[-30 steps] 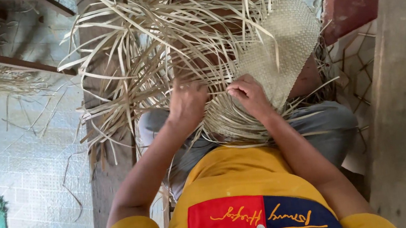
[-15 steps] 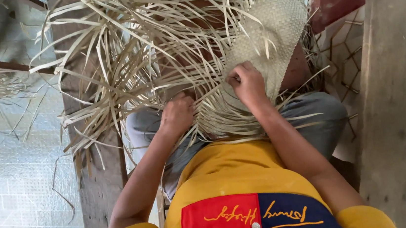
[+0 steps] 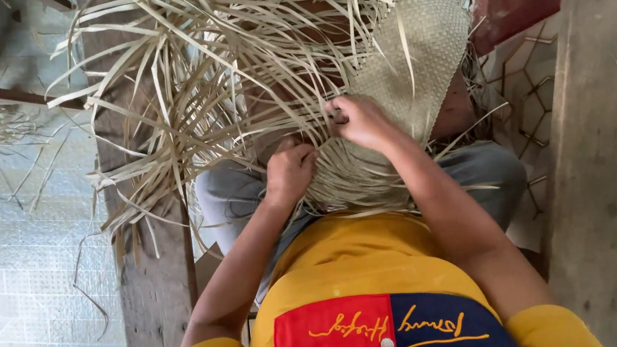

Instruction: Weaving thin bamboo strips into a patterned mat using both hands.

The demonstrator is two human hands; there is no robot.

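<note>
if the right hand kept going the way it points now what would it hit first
The right hand points up the picture toward the woven mat panel. It already touches the strips at the panel's edge, so it would likely press into that panel first; depth is unclear.

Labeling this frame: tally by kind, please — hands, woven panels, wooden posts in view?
hands: 2 (left hand, right hand)
woven panel: 1
wooden posts: 2 (left post, right post)
loose strips: too many to count
Total counted: 5
</note>
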